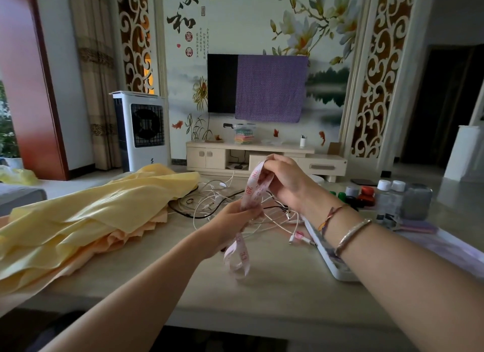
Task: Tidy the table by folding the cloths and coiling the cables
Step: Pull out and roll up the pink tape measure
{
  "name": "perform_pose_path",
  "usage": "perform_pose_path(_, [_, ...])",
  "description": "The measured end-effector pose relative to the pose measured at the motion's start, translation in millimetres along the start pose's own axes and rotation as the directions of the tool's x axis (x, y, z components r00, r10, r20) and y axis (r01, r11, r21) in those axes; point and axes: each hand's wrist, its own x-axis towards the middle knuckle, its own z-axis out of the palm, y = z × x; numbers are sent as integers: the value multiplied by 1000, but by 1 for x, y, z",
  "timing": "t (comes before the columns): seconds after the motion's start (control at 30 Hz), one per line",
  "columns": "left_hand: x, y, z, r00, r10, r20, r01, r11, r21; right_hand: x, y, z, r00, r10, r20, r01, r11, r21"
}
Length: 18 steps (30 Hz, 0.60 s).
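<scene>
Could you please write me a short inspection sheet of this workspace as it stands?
Surface: pale table, partly covered.
Job's things: yellow cloths heaped unfolded at left; pink tape measure held up between both hands.
Clutter: bottles and white tray at right.
Grippers: left hand grips the tape low; right hand pinches it above.
Cables: cables tangled, uncoiled.
Surroundings: air cooler, TV half draped.

Both hands are holding a pink measuring tape (252, 192) above the counter (275, 281): right hand (284, 181) pinching its top, left hand (235, 218) gripping lower; yellow cloths (91, 215) are lying at nine o'clock, tangled cables (209, 197) at twelve.
</scene>
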Motion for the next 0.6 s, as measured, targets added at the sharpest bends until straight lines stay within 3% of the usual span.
perform_pose_path(0.13, [1, 8, -18, 999, -33, 3, 32, 996, 88, -4, -3, -32, 996, 87, -1, -84, 951, -298])
perform_pose_path(0.33, [16, 30, -16, 996, -84, 36, 86, 996, -36, -17, 11, -76, 974, 226, 29, -173, 814, -555])
perform_pose_path(0.6, [42, 26, 46, 999, -8, -53, -6, 967, -256, -22, 14, -112, 997, 24, -77, -76, 615, -785])
